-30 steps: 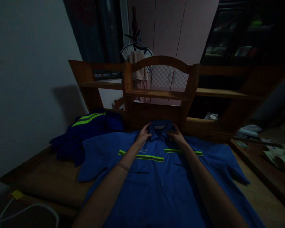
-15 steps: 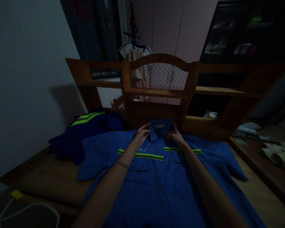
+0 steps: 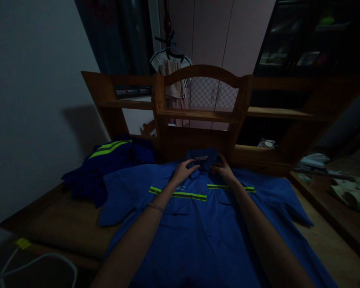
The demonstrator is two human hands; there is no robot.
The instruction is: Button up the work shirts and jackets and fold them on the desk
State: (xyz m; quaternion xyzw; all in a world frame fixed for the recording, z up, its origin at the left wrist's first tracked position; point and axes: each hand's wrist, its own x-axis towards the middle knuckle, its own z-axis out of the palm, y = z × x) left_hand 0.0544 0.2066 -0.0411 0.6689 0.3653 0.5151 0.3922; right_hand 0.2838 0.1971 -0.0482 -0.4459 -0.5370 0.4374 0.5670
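A blue short-sleeved work shirt (image 3: 195,232) lies spread out, front up, with yellow-green reflective strips across its chest. Its collar (image 3: 202,154) is at the far end, and a white label shows inside the neck. My left hand (image 3: 183,172) is closed on the left side of the collar, fingers curled over the fabric near the collar point. On the opposite side, my right hand (image 3: 224,169) pinches the collar's right edge between thumb and fingers. Part of the chest is hidden under my forearms.
A crumpled dark blue garment (image 3: 114,168) with reflective strips lies at the left on the wooden surface (image 3: 57,224). Behind the collar stands a wooden shelf unit (image 3: 198,116). A white cable (image 3: 48,256) with a yellow tag hangs at the front left.
My left hand has shifted slightly right and inward along the collar, its fingers now over the left collar flap. The right hand stays at the collar's right side with little movement.
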